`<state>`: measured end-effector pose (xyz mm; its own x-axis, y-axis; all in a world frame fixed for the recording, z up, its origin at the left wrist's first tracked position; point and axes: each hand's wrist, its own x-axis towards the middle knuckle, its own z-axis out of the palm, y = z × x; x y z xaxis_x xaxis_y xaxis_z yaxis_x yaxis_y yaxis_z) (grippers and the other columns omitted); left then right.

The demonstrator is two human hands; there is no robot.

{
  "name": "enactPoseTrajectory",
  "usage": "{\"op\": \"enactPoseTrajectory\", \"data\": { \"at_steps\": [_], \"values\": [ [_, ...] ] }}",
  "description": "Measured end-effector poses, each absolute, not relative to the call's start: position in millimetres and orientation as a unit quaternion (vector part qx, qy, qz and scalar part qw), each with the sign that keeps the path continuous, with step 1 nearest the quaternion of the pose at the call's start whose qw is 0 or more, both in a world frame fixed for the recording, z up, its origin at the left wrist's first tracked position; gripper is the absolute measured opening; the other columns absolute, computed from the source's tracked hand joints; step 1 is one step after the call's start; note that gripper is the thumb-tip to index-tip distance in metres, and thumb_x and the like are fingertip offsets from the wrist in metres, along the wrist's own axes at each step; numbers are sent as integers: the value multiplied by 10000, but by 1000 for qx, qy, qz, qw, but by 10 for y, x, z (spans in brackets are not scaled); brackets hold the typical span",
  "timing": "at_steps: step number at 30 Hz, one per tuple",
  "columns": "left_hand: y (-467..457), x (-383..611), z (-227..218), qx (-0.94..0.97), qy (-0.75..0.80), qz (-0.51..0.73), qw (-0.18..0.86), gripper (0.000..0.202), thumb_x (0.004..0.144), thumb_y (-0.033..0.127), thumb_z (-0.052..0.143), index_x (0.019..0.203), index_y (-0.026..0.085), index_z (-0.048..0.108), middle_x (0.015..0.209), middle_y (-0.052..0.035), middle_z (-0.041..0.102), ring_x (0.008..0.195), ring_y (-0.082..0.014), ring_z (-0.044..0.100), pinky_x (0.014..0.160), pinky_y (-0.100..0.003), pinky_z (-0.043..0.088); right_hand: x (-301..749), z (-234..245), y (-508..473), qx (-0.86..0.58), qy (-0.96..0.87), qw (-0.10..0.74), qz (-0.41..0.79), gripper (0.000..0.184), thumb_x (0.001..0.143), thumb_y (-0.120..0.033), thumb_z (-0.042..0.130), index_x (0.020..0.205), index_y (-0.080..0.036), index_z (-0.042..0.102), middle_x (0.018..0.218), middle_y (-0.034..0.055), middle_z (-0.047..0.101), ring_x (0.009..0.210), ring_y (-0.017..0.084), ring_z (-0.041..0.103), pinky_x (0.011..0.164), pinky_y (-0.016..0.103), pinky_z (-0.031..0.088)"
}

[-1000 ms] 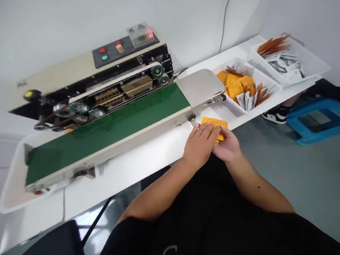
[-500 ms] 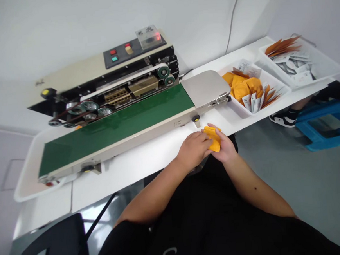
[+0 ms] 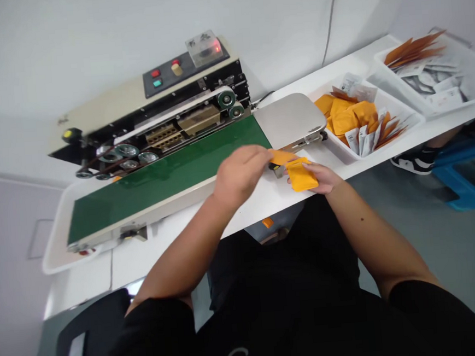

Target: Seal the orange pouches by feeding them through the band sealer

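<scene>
Here our left hand (image 3: 241, 173) pinches one orange pouch (image 3: 280, 156) just above the worktop (image 3: 136, 252), beside the front edge of the green belt (image 3: 163, 178) of the sealer (image 3: 104, 106). Our right hand (image 3: 327, 176) is closed around a small stack (image 3: 302, 175) of the same pouches, close to the first one. A tray (image 3: 386, 143) with more of them stands to the right.

Small packing workshop, band sealer machine (image 3: 163, 123) with green conveyor (image 3: 167, 178), bins of sachets (image 3: 360, 121)
</scene>
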<state>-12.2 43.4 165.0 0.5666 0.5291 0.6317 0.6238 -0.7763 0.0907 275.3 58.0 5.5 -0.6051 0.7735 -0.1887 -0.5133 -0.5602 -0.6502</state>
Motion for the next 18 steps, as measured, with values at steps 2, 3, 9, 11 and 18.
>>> {"op": "enactPoseTrajectory", "data": {
  "at_steps": [2, 3, 9, 11, 18],
  "values": [
    [698, -230, 1738, -856, -350, -362, 115, 233, 1147, 259, 543, 1110, 260, 773, 1080, -36, 813, 1037, -192, 747, 923, -332, 580, 2845, -9, 702, -227, -287, 378, 851, 552, 924, -422, 860, 1394, -241, 634, 1202, 110, 819, 950, 280, 839, 792, 400, 712],
    [833, -282, 1765, -848, -361, -364, 130, 242, 1149, 273, 536, 1069, 258, 763, 1046, -37, 797, 1008, -196, 736, 904, -341, 569, 2868, -36, 739, -220, -287, 373, 854, 538, 935, -420, 846, 1394, -242, 629, 1199, 109, 818, 948, 275, 838, 786, 396, 711],
    [1480, -526, 1742, -847, -423, -287, 147, 299, 1168, 409, 484, 1057, 243, 706, 1028, -70, 711, 1086, -251, 717, 961, -389, 539, 2851, -103, 803, -200, -288, 325, 878, 485, 985, -392, 796, 1407, -236, 616, 1233, 129, 818, 960, 277, 842, 783, 410, 715],
    [1598, -553, 1729, -851, -427, -265, 155, 341, 1175, 439, 452, 1049, 230, 691, 1009, -80, 696, 1087, -266, 719, 952, -393, 543, 2847, -109, 818, -202, -281, 322, 881, 453, 1003, -395, 778, 1394, -228, 623, 1250, 134, 817, 966, 271, 842, 799, 411, 717],
    [1740, -514, 1763, -850, -445, -220, 174, 340, 1176, 379, 410, 1005, 222, 658, 975, -80, 665, 1110, -273, 690, 963, -398, 556, 2846, -121, 843, -205, -273, 317, 885, 425, 998, -427, 775, 1360, -239, 655, 1239, 132, 819, 981, 277, 831, 814, 439, 715]
  ]
}}
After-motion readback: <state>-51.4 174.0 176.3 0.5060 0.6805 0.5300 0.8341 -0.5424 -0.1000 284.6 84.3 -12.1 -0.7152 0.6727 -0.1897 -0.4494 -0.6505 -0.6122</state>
